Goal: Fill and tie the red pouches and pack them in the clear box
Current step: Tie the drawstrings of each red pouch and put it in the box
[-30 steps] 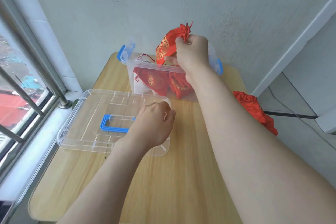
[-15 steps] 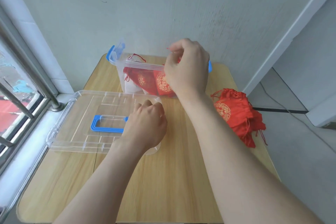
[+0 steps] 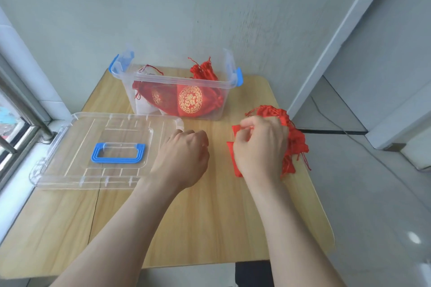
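The clear box (image 3: 140, 77) with blue latches stands at the table's far side, holding several filled red pouches (image 3: 190, 101) with gold prints. A pile of flat red pouches (image 3: 295, 137) lies at the right edge of the table. My right hand (image 3: 260, 145) rests on this pile, fingers pinched on a red pouch by its drawstring. My left hand (image 3: 183, 157) sits curled in a loose fist on the table beside the lid; what it holds, if anything, is hidden.
The clear lid (image 3: 98, 149) with a blue handle (image 3: 117, 152) lies flat on the left of the wooden table (image 3: 198, 228). A window with metal bars (image 3: 16, 121) is at the left. A wall stands close behind the box.
My right hand put the filled pouch it held above the box into the box, then moved back and right to the pile of flat pouches. My left hand stayed put.
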The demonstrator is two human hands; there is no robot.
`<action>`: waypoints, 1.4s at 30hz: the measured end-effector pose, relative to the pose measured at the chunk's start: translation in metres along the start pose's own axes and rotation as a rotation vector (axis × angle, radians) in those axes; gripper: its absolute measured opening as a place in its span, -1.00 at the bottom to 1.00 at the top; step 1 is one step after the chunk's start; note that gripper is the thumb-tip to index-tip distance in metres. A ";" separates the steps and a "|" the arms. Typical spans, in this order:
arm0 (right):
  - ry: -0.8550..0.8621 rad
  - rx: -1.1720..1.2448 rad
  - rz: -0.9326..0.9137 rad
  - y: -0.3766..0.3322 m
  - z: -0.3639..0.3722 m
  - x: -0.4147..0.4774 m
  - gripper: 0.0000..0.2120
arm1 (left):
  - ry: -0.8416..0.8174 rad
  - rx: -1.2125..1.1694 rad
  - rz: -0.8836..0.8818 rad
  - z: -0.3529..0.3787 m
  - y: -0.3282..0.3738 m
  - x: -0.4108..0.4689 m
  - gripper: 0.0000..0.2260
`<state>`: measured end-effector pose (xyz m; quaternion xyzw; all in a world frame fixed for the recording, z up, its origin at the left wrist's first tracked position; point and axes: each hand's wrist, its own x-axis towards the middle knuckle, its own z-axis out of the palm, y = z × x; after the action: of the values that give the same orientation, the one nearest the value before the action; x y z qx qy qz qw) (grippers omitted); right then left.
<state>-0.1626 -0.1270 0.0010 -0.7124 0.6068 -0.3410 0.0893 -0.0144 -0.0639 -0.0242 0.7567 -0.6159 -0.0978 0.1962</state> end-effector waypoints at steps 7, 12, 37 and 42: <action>-0.004 -0.252 0.247 0.017 -0.004 0.011 -0.72 | -0.017 -0.034 0.025 0.004 0.014 0.001 -0.81; -0.024 -0.138 0.219 0.019 -0.014 0.018 -0.62 | 0.002 -0.098 0.012 0.006 0.021 0.002 -0.80; -0.115 0.667 -0.192 -0.019 -0.007 0.011 -0.59 | 0.179 -0.735 -0.182 -0.019 0.027 0.003 -0.33; -0.127 0.671 -0.129 -0.019 -0.007 0.011 -0.59 | 0.221 -0.958 -0.161 -0.020 0.023 0.005 -0.57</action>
<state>-0.1508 -0.1307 0.0209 -0.6999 0.4078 -0.4816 0.3346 -0.0262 -0.0686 0.0037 0.6325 -0.4167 -0.3037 0.5779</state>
